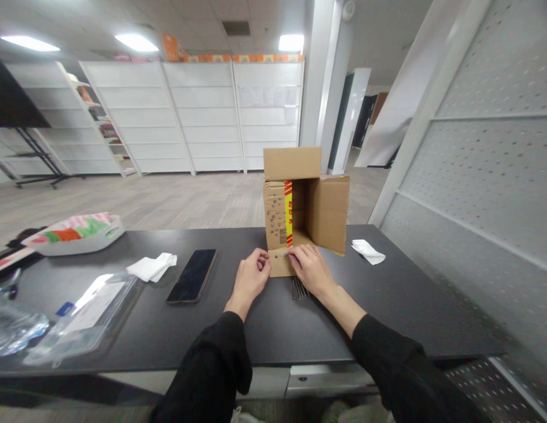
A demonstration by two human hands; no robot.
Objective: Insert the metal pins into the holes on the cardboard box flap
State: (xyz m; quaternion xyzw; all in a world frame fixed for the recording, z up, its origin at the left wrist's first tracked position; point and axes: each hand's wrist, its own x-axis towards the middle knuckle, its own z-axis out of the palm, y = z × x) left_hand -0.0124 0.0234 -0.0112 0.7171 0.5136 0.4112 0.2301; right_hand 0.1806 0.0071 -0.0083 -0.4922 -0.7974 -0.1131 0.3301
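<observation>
Worked at the cardboard box [312, 211], upright at twelve o'clock near the far edge of the dark table [299, 335], open side towards the body. Had both hands at the lower flap [282, 269], folded down on the box's six o'clock side: left hand [251, 276] by the nine o'clock edge, fingers curled in with tips near the thumb; right hand [314, 269] at the three o'clock side, fingers bent down over the cardboard. Could not tell of anything gripped in either, fingertips being partly hidden.

Seemed best to brace the flap lightly with the left hand and leave finer work to the right, pressing gently to avoid buckling the cardboard or tipping the box. Saw scattered grey heads [274, 212] in the left front panel, at ten o'clock from the flap, beside the red-and-yellow tape [288, 211]. Noted loose nails [299, 289] just beside the right hand, at seven o'clock from it; seemed wise to lift the wrist clear rather than sweep across. Had the smartphone [193, 276] well apart, at ten o'clock.
</observation>
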